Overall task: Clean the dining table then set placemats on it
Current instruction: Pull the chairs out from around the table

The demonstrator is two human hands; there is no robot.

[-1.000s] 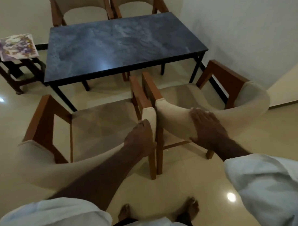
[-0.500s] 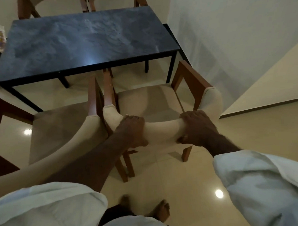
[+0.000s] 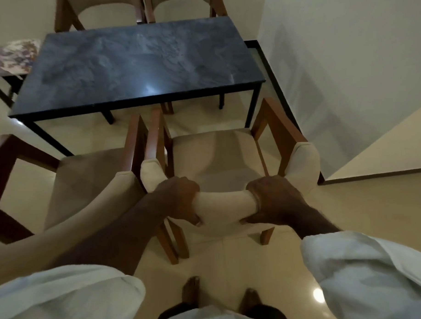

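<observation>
Fingers (image 3: 257,186) curled tight on both hands. Left hand (image 3: 177,198) wraps the padded top of the backrest (image 3: 223,204) of the right-hand chair (image 3: 219,155), thumb on the near face. Right hand (image 3: 273,202) grips the same backrest further right, thumb tucked under toward the person. A bare strip of beige padding shows between the two hands.

Right-hand chair: wooden arms, beige seat, facing the dining table (image 3: 141,68), front edge near the table's near right corner. Second chair (image 3: 84,178) just beside it on the left, the two wooden arms side by side and almost touching.

Dining table: dark marbled top, black frame, a spot of glare near its near edge. Two far chairs (image 3: 109,10) stand along its far side.

Placemats (image 3: 16,54): flower-patterned and blurred, lying on a small side table (image 3: 7,80) off the dining table's left end, not on the dining table.

Bare feet (image 3: 191,290) on the glossy tile floor (image 3: 225,260), behind the gripped chair. Pale sleeves (image 3: 367,279) bunched up both forearms. White wall (image 3: 351,57) to the right.
</observation>
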